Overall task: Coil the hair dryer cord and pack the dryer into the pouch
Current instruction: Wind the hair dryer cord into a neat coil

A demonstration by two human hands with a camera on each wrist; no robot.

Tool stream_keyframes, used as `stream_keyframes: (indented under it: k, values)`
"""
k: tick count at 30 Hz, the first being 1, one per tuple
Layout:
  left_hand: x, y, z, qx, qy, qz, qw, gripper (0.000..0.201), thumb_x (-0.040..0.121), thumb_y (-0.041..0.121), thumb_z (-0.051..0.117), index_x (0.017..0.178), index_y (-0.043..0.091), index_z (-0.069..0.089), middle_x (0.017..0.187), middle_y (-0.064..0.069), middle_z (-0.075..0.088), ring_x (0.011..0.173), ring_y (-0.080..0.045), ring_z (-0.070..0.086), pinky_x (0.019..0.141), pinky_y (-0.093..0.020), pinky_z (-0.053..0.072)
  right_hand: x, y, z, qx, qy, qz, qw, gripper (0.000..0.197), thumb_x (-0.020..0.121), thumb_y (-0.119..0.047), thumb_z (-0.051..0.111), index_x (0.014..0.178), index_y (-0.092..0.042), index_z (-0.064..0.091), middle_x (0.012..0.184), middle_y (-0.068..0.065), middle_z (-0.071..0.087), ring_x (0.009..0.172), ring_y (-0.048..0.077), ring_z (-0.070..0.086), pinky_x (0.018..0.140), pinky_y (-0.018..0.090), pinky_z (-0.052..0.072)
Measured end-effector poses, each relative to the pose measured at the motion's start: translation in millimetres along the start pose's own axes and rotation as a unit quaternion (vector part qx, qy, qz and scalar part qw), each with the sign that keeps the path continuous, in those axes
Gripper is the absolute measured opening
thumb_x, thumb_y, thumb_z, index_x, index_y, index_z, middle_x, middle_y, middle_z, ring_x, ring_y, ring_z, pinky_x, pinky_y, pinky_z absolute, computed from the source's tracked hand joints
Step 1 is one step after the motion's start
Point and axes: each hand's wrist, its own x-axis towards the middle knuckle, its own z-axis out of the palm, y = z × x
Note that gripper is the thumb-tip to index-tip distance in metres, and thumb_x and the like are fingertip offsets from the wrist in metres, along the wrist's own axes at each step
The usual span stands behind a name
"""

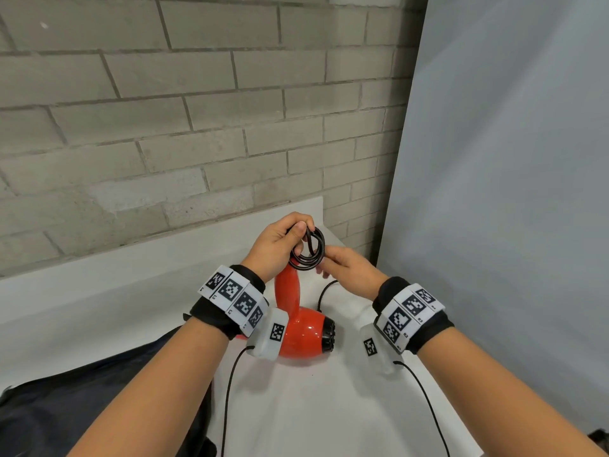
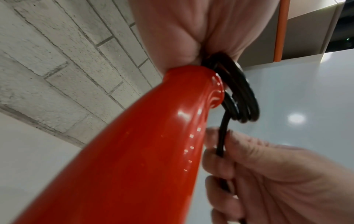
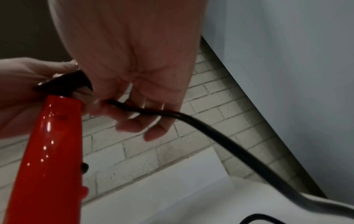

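**Cord loops gathered above the red dryer's handle**

Forearms fill the bottom of the head view, each wrist wrapped in a black band with white marker tags and a thin black lead trailing back along the white table (image 1: 329, 407). Dark fabric (image 1: 99, 390) lies bunched at the lower left of the table, partly under the left forearm — whether it is the pouch cannot be told.

Between the wrists the red hair dryer (image 1: 303, 338) rests its body on the table, its black rear grille facing right and its handle rising up and away toward the hands. At the top of the handle the black cord (image 1: 309, 250) is wound into several round loops. The left hand (image 1: 280, 242) grips these loops, thumb pressed over their top edge and fingers curled behind; the left wrist view shows the coil bunched against the handle's end, just under that hand's palm.

The right hand (image 1: 349, 268) sits just beside the coil on its right, touching it. Its thumb and first fingers pinch the free run of cord, the other fingers loosely spread, as the right wrist view shows. From that pinch the cord drops away to the table — a curve of it (image 1: 324, 293) lies on the white surface below the right hand

Behind the table stands a grey brick wall (image 1: 164, 110), and a pale sheet (image 1: 510, 159) hangs at the right
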Motion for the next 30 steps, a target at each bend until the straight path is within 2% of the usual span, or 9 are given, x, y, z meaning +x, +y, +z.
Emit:
stream_keyframes:
  k: [3, 7, 10, 13, 17, 22, 24, 27, 30]
  values:
    - [-2, 1, 1, -0.014, -0.006, 0.003, 1.000, 0.025, 0.095, 0.013, 0.037, 0.079, 0.021, 0.054, 0.050, 0.010, 0.046, 0.044, 0.000, 0.040, 0.050, -0.009, 0.034, 2, -7, -5, -0.005, 0.080, 0.015, 0.997, 0.019, 0.094, -0.012, 0.045, 0.093, -0.011, 0.063, 0.070, -0.006, 0.055, 0.061, -0.004, 0.050, 0.058, 0.011, 0.036]
    - [-4, 2, 5, -0.009, 0.005, 0.009, 1.000, 0.017, 0.091, 0.020, 0.048, 0.077, 0.023, 0.056, 0.058, 0.013, 0.051, 0.047, -0.001, 0.040, 0.051, -0.012, 0.036, 6, -29, -16, -0.075, 0.232, -0.017, 0.970, 0.020, 0.092, -0.010, 0.048, 0.096, 0.000, 0.065, 0.082, 0.006, 0.059, 0.071, 0.012, 0.050, 0.058, 0.012, 0.036]
    - [-4, 4, 4, 0.019, -0.012, 0.004, 1.000, 0.018, 0.092, 0.018, 0.046, 0.100, 0.034, 0.050, 0.072, 0.005, 0.046, 0.050, 0.001, 0.045, 0.055, -0.011, 0.040, 6, -45, -20, -0.120, 0.282, -0.057, 0.950, 0.020, 0.092, -0.009, 0.048, 0.097, 0.001, 0.065, 0.093, 0.012, 0.064, 0.086, 0.019, 0.055, 0.076, 0.020, 0.039]
    - [-3, 7, 0, 0.056, -0.049, -0.013, 0.997, 0.030, 0.092, 0.015, 0.045, 0.117, 0.032, 0.044, 0.070, 0.003, 0.046, 0.051, 0.002, 0.048, 0.057, -0.011, 0.041, 2, -53, -19, -0.133, 0.291, -0.094, 0.943, 0.019, 0.091, -0.008, 0.048, 0.096, -0.002, 0.066, 0.087, 0.005, 0.058, 0.082, 0.013, 0.051, 0.069, 0.015, 0.035]
    - [-3, 9, 1, 0.063, -0.092, -0.011, 0.994, 0.024, 0.091, 0.012, 0.047, 0.109, 0.028, 0.050, 0.062, 0.003, 0.047, 0.050, 0.002, 0.047, 0.056, -0.011, 0.041, -2, -60, -19, -0.123, 0.270, -0.160, 0.941, 0.016, 0.088, -0.005, 0.051, 0.087, -0.003, 0.067, 0.075, -0.007, 0.049, 0.070, 0.008, 0.047, 0.066, 0.009, 0.037]
    - [-2, 2, 1, 0.045, -0.019, -0.001, 0.999, 0.021, 0.091, 0.011, 0.047, 0.099, 0.029, 0.054, 0.072, -0.003, 0.051, 0.052, 0.000, 0.046, 0.056, -0.012, 0.041, -9, -51, -25, -0.045, 0.209, -0.149, 0.966, 0.021, 0.093, -0.009, 0.047, 0.090, -0.010, 0.068, 0.071, -0.006, 0.055, 0.064, 0.001, 0.050, 0.064, 0.009, 0.040]
    - [-1, -1, -1, 0.041, 0.005, -0.008, 0.999, 0.022, 0.092, 0.011, 0.046, 0.094, 0.031, 0.054, 0.076, -0.003, 0.054, 0.050, 0.001, 0.045, 0.054, -0.011, 0.040, -13, -36, -27, 0.041, 0.173, -0.101, 0.979, 0.030, 0.097, -0.013, 0.038, 0.079, -0.017, 0.062, 0.058, -0.004, 0.051, 0.050, 0.002, 0.046, 0.055, 0.012, 0.039]
    - [0, -4, -4, 0.037, 0.024, -0.017, 0.999, 0.023, 0.092, 0.012, 0.046, 0.091, 0.033, 0.054, 0.077, 0.002, 0.057, 0.050, 0.001, 0.046, 0.055, -0.010, 0.040, -21, -1, -28, 0.126, 0.082, 0.017, 0.989, 0.035, 0.099, -0.019, 0.031, 0.078, -0.016, 0.060, 0.057, -0.001, 0.055, 0.052, 0.007, 0.052, 0.059, 0.018, 0.043]
    - [0, -5, -4, 0.029, 0.032, -0.019, 0.999, 0.020, 0.092, 0.012, 0.045, 0.094, 0.030, 0.055, 0.077, 0.002, 0.057, 0.050, 0.001, 0.047, 0.055, -0.009, 0.041, -27, 35, -25, -0.016, -0.043, 0.169, 0.984, 0.028, 0.098, -0.020, 0.037, 0.088, -0.014, 0.062, 0.079, 0.004, 0.063, 0.069, 0.017, 0.059, 0.063, 0.020, 0.044]
